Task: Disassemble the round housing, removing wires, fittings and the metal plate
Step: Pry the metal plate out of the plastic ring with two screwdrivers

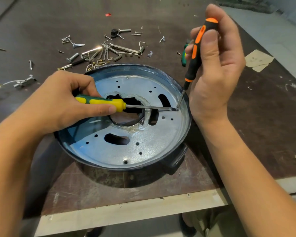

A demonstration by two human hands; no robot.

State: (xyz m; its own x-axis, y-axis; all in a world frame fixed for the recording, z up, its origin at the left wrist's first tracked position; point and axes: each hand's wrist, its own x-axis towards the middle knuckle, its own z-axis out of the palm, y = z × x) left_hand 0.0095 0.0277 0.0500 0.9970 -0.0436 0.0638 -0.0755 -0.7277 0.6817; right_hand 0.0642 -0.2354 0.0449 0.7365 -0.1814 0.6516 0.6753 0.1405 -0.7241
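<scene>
My left hand (63, 101) is clenched round the handle of a yellow-and-green screwdriver (101, 102), thumb along its near side. The shaft lies almost flat across the metal plate (161, 139), with its tip at the plate's right edge. My right hand (215, 69) holds an orange-and-black screwdriver (195, 53) with the fingers curled round the grip. It stands steeply, its tip meeting the other tip at the same spot. The plate sits inside the round housing (173, 164), mid-table (246, 134), near me. Loose screws and fittings (101, 52) lie scattered on the far side.
</scene>
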